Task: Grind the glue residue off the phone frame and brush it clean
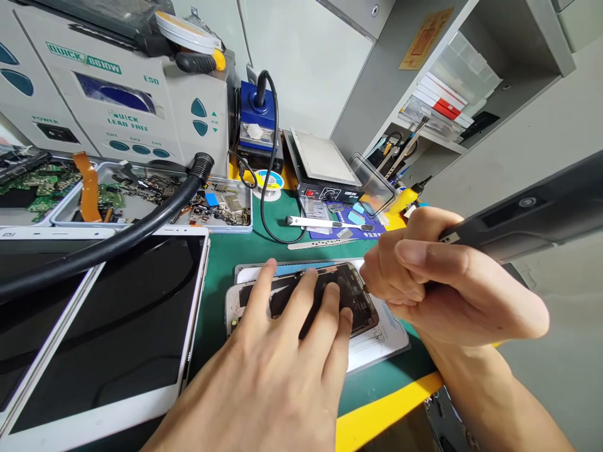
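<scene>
My left hand [287, 339] lies with fingers spread over the opened phone part [362, 307], a dark panel with a rounded frame. That part rests on a white printed pad [381, 342], and my fingers cover much of its middle. My right hand [433, 276] is closed around a long black tool [527, 204] with a round button on its side. The tool slants up to the right and leaves the view; its working end is hidden by my fist. The right fist is close to the right end of the phone part.
Two white-framed tablets [141, 314] lie at left under a black hose [160, 220]. Behind are a QUICK rework station [141, 88], a tray of circuit boards [252, 220], a heating plate [325, 157] and a brush [325, 222]. A shelf [443, 135] stands at right.
</scene>
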The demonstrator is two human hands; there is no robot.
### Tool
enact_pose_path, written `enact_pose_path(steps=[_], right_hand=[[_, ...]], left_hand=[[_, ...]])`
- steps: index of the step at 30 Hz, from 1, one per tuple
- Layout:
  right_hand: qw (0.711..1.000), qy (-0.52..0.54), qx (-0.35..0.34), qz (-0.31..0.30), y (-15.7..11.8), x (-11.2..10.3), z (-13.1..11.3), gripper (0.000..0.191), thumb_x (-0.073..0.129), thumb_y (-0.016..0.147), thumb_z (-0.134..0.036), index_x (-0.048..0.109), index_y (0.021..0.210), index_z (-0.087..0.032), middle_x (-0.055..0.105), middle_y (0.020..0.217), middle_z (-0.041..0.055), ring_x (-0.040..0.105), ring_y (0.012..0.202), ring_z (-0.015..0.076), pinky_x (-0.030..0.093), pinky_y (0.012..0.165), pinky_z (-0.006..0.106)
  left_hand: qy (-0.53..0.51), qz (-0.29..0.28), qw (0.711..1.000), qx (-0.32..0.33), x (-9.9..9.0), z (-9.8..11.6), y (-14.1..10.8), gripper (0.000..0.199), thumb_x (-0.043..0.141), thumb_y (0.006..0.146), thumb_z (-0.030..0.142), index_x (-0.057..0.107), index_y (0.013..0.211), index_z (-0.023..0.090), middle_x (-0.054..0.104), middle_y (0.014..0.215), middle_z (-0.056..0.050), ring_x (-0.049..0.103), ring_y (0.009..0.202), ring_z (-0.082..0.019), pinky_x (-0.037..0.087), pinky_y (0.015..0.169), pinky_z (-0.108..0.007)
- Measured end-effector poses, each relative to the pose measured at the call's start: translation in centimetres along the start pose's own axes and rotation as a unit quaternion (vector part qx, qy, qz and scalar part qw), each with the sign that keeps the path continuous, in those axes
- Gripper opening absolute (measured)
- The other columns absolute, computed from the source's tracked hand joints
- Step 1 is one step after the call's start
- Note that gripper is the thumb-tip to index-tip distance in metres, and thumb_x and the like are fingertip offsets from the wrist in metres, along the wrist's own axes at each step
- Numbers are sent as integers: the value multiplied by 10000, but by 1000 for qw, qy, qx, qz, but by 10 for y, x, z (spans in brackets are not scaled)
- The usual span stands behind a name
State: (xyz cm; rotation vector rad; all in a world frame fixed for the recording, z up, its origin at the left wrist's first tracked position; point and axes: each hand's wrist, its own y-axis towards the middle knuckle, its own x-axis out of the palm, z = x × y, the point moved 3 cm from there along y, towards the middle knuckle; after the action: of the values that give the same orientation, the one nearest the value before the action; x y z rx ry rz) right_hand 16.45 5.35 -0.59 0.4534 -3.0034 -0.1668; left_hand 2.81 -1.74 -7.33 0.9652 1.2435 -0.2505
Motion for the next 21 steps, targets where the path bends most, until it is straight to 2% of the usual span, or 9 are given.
enact_pose_path(steps=[5, 8, 18, 21], right_hand=[[1000, 10, -1, -7, -1, 0, 1, 374, 620, 717, -140, 309, 519, -201, 320, 404, -43, 269, 361, 96, 206, 374, 288], [1000, 6, 10, -5, -2, -1, 0, 373, 625, 712, -143, 305, 529, -202, 313, 420, -45, 266, 374, 98, 210, 381, 287], [1000, -3, 12, -4, -4, -1, 2, 379, 634, 714, -156, 306, 530, -201, 329, 428, -44, 281, 381, 101, 223, 385, 292], [1000, 0, -2, -2, -5, -2, 1, 364, 634, 720, -155, 323, 537, -204, 342, 426, -47, 281, 373, 98, 210, 381, 289]], left_hand=[[58, 46, 997, 11, 0, 2, -8, 423, 441, 985, 298, 671, 1308, 150, 663, 1336, -172, 569, 1250, -400, 390, 1061, -662], [71, 46, 996, 17, 1, 4, -9, 472, 333, 1018, 268, 651, 1346, 149, 665, 1344, -155, 569, 1259, -410, 402, 1037, -667], [74, 59, 995, 13, 5, 5, -9, 489, 297, 1038, 282, 637, 1366, 154, 664, 1353, -143, 551, 1292, -409, 368, 1058, -681], [60, 37, 997, 17, 4, 4, -9, 482, 296, 1027, 228, 661, 1333, 152, 675, 1336, -143, 585, 1254, -392, 388, 1043, -669]])
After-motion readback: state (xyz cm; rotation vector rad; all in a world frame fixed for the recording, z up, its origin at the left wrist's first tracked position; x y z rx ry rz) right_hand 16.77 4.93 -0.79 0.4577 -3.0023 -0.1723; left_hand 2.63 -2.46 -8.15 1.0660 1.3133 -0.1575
